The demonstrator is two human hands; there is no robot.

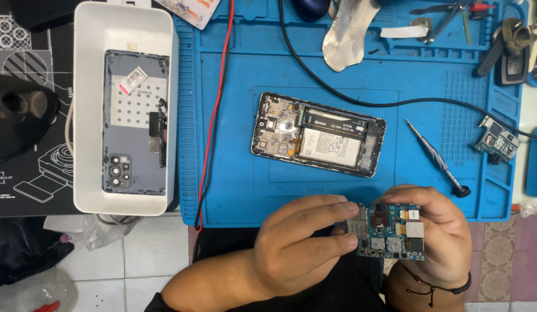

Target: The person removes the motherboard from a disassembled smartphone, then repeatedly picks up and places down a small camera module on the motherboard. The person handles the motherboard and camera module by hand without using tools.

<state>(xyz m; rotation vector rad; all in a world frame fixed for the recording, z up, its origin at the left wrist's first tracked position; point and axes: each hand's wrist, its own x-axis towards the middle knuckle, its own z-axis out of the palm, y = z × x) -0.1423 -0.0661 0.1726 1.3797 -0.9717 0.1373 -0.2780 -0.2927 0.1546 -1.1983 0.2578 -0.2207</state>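
- Both hands pinch one circuit board (389, 231) near the body, below the mat's front edge: the left hand (297, 248) closes fingers on its left edge, the right hand (441, 237) clamps its right side.
- Board's long axis runs left to right between the grips; it is blue-green, flat, studded with metal shields.
- Opened phone (317, 134) lies well apart beyond the hands on the ribbed blue mat (233, 173), long axis also sideways.
- Screwdriver (439, 159) lies nearer the right hand.

circuit board's (389, 231) left edge behind fingers (337, 222)
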